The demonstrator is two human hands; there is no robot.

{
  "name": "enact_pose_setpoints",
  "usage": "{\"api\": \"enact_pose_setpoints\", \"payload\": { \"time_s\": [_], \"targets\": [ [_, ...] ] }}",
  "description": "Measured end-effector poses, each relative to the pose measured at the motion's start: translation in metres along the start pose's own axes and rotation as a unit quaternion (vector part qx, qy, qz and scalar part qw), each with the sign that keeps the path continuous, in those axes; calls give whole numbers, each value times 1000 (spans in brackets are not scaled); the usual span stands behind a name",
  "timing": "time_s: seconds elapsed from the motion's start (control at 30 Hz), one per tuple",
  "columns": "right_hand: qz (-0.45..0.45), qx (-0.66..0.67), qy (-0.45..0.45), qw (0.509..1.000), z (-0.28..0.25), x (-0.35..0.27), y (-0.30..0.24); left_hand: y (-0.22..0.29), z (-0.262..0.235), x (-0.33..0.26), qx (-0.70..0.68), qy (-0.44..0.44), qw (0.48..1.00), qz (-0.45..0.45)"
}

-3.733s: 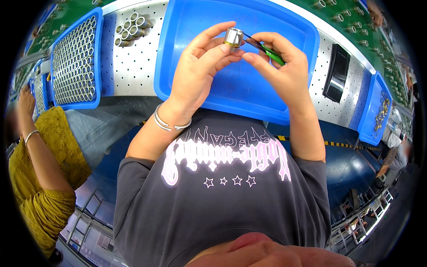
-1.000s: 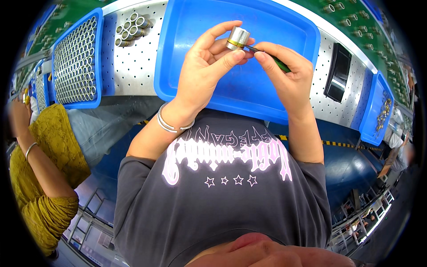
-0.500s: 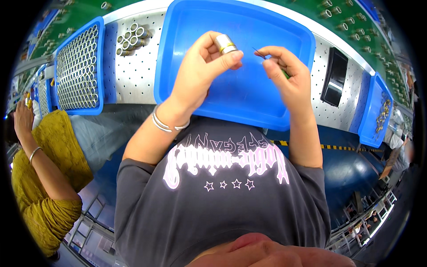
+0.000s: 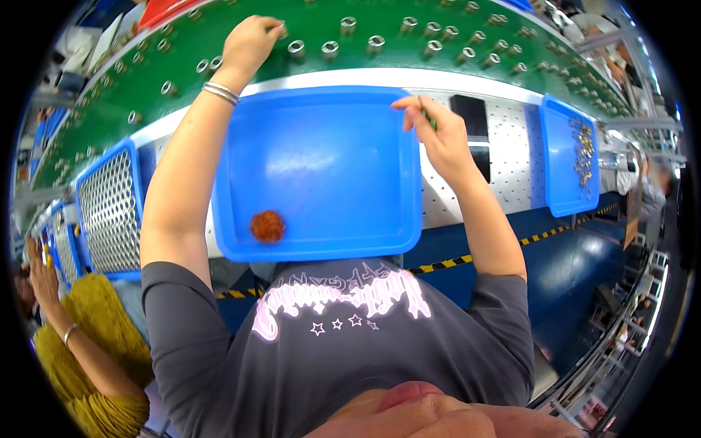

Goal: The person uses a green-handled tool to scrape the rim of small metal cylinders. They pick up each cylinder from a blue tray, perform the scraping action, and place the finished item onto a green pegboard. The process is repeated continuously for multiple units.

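My left hand (image 4: 252, 45) reaches across the green belt, its fingers closed on a small metal cylinder (image 4: 282, 31) that they partly hide. Over the right rim of the large blue tray (image 4: 328, 175) is my right hand (image 4: 439, 135), fingers curled round a thin tool with a green handle (image 4: 433, 123); its tip is hard to make out. A round, rust-coloured tangled clump (image 4: 267, 226) lies in the tray's near left corner.
Several metal cylinders (image 4: 330, 49) stand on the green belt (image 4: 321, 69). A blue tray packed with cylinders (image 4: 109, 212) is at left, beside a person in a yellow top (image 4: 95, 314). A black flat object (image 4: 469, 117) and a blue tray of small brassy parts (image 4: 555, 157) sit right.
My left hand has moved from above the tray to the belt with the cylinder. My right hand still holds the tool. The view has shifted, and the rust-coloured clump now shows.
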State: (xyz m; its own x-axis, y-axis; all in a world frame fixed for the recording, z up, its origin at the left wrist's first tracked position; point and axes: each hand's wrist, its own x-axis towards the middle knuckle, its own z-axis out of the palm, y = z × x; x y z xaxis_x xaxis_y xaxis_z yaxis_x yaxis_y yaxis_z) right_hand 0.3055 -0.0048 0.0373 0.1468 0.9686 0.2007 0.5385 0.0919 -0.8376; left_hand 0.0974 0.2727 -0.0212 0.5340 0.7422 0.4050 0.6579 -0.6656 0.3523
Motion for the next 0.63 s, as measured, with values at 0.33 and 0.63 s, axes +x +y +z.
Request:
{"api": "enact_pose_setpoints", "payload": {
  "time_s": [0.33,0.63],
  "targets": [
    [172,-329,299,879,-181,57,190,38,-16,-15,-65,-25,997,-38],
    [262,-381,227,857,-206,78,237,95,-56,-80,-239,-85,967,-38]
  ]
}}
